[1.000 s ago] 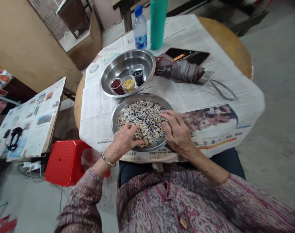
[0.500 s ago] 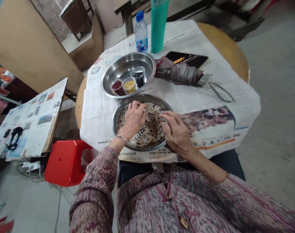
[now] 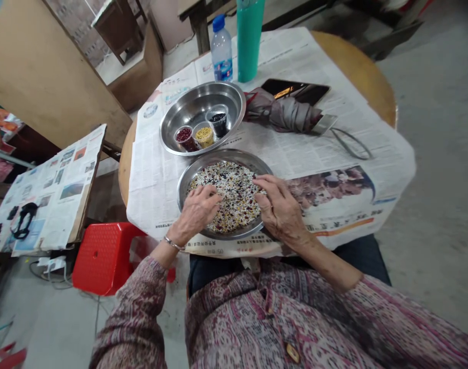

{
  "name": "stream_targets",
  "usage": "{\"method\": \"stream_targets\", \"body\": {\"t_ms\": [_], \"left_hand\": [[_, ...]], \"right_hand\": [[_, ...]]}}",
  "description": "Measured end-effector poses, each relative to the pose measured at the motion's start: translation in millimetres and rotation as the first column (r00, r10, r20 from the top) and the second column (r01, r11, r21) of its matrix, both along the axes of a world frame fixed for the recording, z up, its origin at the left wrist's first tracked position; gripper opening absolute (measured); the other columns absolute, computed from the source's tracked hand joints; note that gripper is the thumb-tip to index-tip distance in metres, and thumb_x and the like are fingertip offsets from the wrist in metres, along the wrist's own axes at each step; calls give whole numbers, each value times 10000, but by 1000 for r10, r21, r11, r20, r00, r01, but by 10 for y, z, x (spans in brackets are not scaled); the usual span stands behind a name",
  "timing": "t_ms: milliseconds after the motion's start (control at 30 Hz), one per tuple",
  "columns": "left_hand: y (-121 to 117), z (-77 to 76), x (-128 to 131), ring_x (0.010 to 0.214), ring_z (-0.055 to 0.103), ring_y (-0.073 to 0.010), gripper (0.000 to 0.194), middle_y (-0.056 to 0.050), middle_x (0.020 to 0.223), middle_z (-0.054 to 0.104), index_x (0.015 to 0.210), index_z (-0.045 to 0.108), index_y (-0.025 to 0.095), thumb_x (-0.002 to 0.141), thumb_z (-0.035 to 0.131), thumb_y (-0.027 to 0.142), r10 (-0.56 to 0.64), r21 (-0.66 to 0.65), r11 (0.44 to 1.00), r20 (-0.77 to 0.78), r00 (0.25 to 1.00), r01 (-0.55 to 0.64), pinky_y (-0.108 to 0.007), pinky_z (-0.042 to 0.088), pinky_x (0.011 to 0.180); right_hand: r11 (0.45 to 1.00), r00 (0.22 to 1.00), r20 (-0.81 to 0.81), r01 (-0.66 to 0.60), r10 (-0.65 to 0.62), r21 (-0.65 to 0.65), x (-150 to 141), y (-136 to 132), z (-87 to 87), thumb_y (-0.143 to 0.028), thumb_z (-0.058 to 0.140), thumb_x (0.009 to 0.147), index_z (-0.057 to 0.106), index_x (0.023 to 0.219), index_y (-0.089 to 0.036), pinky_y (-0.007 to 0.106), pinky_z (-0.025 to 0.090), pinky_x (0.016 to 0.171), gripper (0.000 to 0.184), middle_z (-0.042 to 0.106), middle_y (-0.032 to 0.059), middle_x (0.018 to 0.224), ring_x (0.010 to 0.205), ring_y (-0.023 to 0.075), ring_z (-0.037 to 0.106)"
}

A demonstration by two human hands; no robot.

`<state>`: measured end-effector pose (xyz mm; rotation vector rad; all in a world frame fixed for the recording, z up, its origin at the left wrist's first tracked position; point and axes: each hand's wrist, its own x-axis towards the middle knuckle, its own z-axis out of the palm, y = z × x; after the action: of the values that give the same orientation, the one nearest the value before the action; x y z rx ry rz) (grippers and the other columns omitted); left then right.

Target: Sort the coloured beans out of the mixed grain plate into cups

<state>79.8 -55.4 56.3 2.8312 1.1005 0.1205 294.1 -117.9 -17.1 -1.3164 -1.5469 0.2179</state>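
Observation:
A steel plate (image 3: 187, 177) heaped with mixed grains and beans (image 3: 234, 189) lies at the near edge of the newspaper-covered round table. My left hand (image 3: 195, 212) rests on the plate's left side, fingers curled down into the mix. My right hand (image 3: 282, 210) lies on the plate's right rim, fingertips touching the grains. Behind the plate stands a steel bowl (image 3: 218, 95) with three small cups in it: red beans (image 3: 183, 136), yellow beans (image 3: 205, 134) and black beans (image 3: 219, 119).
A folded grey umbrella (image 3: 283, 114), a dark phone (image 3: 299, 89), a water bottle (image 3: 221, 48) and a green flask (image 3: 249, 36) lie behind. A red stool (image 3: 103, 256) stands left of my knees, beside a newspaper-covered board (image 3: 45, 189).
My left hand reached to the plate's far edge half a second ago, then drew back to the near left of the grains. My right hand stayed put.

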Motion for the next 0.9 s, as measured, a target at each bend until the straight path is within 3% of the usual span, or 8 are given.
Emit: {"method": "stream_targets", "body": {"t_ms": [100, 267, 400, 533, 600, 667, 767, 900], "left_hand": [[10, 19, -246, 1101, 582, -227, 146, -72, 1219, 632, 1095, 684, 212, 991, 581, 212, 119, 50, 991, 57, 991, -122, -393, 504, 975], [77, -52, -412, 983, 614, -196, 176, -48, 1003, 700, 1010, 694, 204, 1027, 519, 201, 182, 44, 979, 229, 956, -197, -378, 494, 973], [180, -185, -530, 1080, 606, -208, 103, -57, 1065, 689, 991, 700, 205, 962, 611, 163, 279, 65, 934, 485, 829, -352, -421, 483, 1029], [308, -322, -626, 1058, 622, -176, 175, -77, 1191, 626, 1059, 683, 197, 894, 652, 145, 444, -193, 879, 666, 600, -436, -295, 560, 839], [364, -371, -638, 895, 626, -132, 177, -52, 1099, 645, 1058, 681, 189, 893, 636, 142, 482, -313, 872, 682, 550, -376, -240, 544, 737], [413, -409, -632, 776, 588, -110, 155, -13, 952, 646, 1022, 694, 190, 883, 646, 141, 470, -342, 882, 690, 550, -324, -232, 518, 715], [474, -459, -616, 667, 515, -97, 236, 33, 802, 601, 1073, 695, 209, 851, 674, 129, 464, -361, 886, 708, 532, -292, -228, 474, 675], [515, -529, -607, 606, 475, -92, 321, 68, 703, 543, 1183, 669, 202, 866, 658, 156, 505, -414, 863, 713, 486, -289, -224, 439, 636]], "right_hand": [[1000, 1000, 3, 12, -12, -18, 0, 0, -12, -344, 431, 1031, 588, 1309, -261, 571, 488, 1106, 330, 638, 126, 1292, 1242, 293, 611], [999, 999, 35, 37, -37, 7, 4, 5, -16, -357, 431, 1034, 616, 1262, -251, 554, 513, 1071, 311, 661, 131, 1256, 1204, 286, 633], [999, 997, 72, 30, -31, 21, 20, 12, -47, -335, 459, 1026, 634, 1248, -247, 538, 522, 1049, 296, 672, 127, 1238, 1185, 282, 642], [999, 992, 121, 32, -35, 24, 49, 11, -81, -336, 524, 997, 661, 1199, -260, 539, 529, 1017, 256, 691, 105, 1199, 1146, 284, 653], [999, 973, 228, 38, -44, 31, 73, 6, -40, -346, 545, 989, 675, 1146, -261, 591, 481, 1058, 221, 708, 91, 1156, 1124, 291, 656], [999, 926, 375, 21, -34, 39, 92, 0, 58, -349, 555, 987, 688, 1089, -257, 650, 412, 1100, 191, 721, 85, 1120, 1115, 304, 654], [981, 850, 495, -190, 177, -25, 48, -9, 258, -324, 547, 997, 690, 1035, -241, 533, 524, 976, 170, 732, 84, 1042, 1027, 276, 671], [786, 626, 484, -553, 611, -276, -217, -15, 408, -223, 501, 1005, 677, 1029, -237, 347, 567, 725, 179, 724, 49, 922, 848, 199, 677]]}}
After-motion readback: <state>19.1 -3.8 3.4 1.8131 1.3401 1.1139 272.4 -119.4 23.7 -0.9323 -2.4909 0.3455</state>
